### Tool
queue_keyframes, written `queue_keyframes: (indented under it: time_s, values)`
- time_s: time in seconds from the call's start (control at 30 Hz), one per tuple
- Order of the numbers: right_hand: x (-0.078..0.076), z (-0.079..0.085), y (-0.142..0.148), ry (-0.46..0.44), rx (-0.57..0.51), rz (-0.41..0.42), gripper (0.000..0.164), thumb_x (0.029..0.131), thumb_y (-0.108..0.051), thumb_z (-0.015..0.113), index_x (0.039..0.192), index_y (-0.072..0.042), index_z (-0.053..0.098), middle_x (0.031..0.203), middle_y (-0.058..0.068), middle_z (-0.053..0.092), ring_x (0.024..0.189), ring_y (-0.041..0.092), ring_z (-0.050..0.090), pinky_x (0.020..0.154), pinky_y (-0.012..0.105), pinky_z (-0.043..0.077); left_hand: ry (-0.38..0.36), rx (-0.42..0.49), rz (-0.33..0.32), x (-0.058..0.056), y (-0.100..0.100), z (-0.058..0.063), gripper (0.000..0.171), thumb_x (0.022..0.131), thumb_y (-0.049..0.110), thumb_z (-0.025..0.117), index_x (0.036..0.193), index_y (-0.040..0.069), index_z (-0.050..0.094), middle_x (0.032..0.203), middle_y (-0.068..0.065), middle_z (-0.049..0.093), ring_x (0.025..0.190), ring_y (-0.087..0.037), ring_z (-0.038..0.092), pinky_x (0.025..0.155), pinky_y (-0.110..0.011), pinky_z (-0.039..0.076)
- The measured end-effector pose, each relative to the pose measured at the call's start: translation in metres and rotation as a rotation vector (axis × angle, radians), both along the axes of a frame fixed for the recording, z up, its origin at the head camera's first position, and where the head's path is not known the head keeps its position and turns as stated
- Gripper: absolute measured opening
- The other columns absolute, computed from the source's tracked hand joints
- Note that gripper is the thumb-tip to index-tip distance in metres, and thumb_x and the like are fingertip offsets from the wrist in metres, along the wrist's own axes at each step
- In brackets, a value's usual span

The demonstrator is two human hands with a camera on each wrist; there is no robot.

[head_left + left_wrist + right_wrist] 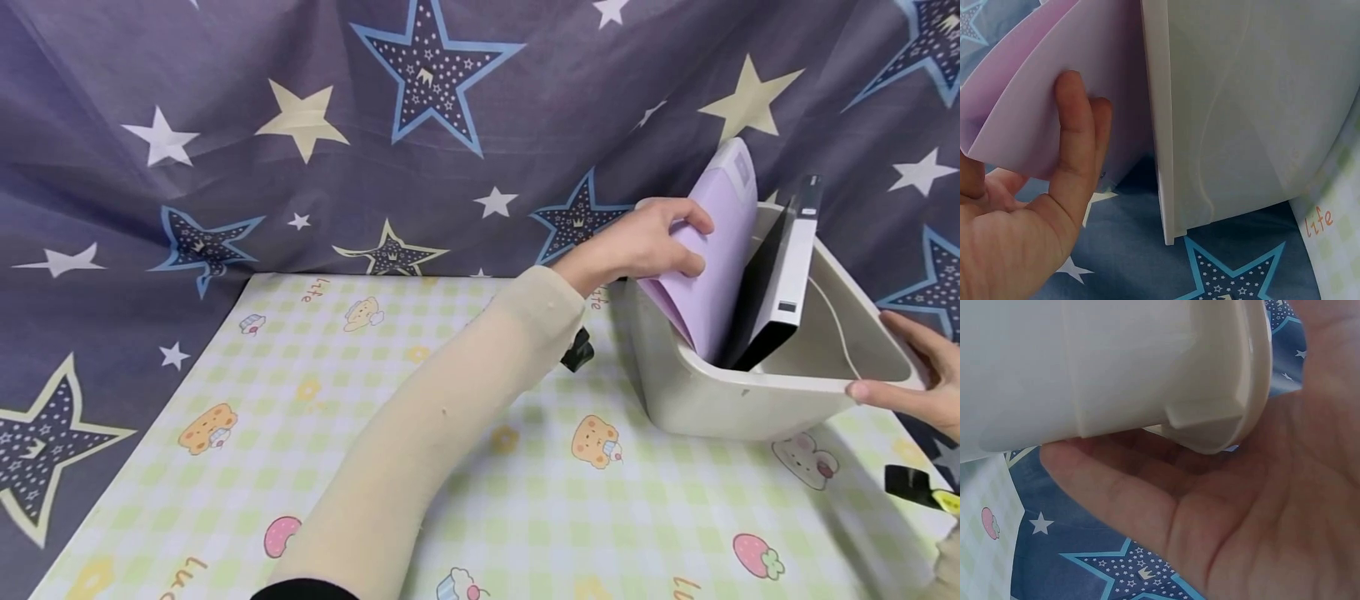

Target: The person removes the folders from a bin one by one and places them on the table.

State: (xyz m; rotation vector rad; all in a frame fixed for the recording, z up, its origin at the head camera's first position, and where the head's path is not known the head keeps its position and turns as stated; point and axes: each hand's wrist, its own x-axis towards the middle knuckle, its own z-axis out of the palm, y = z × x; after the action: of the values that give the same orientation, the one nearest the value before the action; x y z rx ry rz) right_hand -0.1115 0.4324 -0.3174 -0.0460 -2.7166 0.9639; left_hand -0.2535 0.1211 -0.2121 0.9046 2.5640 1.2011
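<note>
Purple folder [723, 258] at bin's edge [795, 382]

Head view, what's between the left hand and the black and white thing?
The head view shows the purple folder between the left hand and the black and white thing.

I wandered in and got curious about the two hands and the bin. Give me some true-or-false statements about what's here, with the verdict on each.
1. The left hand holds a purple folder. True.
2. The right hand touches nothing. False: it holds the bin by its right-hand end.
3. A black-and-white object sits partly inside the bin, next to the purple folder. True.
4. The bin is dark blue. False: it is a pale off-white.
5. The backdrop cloth is plain. False: it is covered in stars.
6. The checked tablecloth has cartoon pictures on it. True.
</note>
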Motion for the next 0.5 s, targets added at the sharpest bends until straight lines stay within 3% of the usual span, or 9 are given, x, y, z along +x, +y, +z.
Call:
queue_keyframes:
  time_s: [0.1, 0.27, 0.5]
  values:
    - [0.0007, 0.0014, -0.0011, 0.022, -0.012, 0.012, 0.096, 0.079, -0.009, 0.076, 0.149, 0.007, 0.012, 0.135, 0.039, 0.032, 0.085, -0.019, 0.029, 0.066, -0.001, 0.027, -0.006, 0.004, -0.011, 0.0001, -0.0009, 0.0005, 0.040, 0.073, 0.012, 0.074, 0.110, 0.022, 0.064, 0.111, 0.009, 0.056, 0.096, -0.004, 0.049, 0.076, -0.008, 0.037]
    - [0.0000, 0.0057, -0.0045, 0.015, 0.008, 0.017, 0.096, 0.078, -0.010, 0.076, 0.147, 0.011, 0.013, 0.127, 0.046, 0.031, 0.081, -0.020, 0.028, 0.061, 0.001, 0.029, -0.035, 0.019, -0.002, -0.0004, -0.0013, 0.0014, 0.038, 0.073, 0.011, 0.074, 0.108, 0.023, 0.065, 0.108, 0.008, 0.057, 0.094, -0.006, 0.052, 0.073, -0.010, 0.040]
    - [0.0007, 0.0074, -0.0042, -0.012, 0.042, 0.003, 0.096, 0.080, -0.014, 0.076, 0.148, 0.009, 0.012, 0.128, 0.046, 0.032, 0.082, -0.018, 0.025, 0.060, 0.003, 0.029, -0.062, 0.068, 0.010, -0.0008, -0.0046, 0.0071, 0.039, 0.074, 0.009, 0.072, 0.110, 0.022, 0.065, 0.110, 0.008, 0.058, 0.096, -0.005, 0.051, 0.075, -0.010, 0.039]
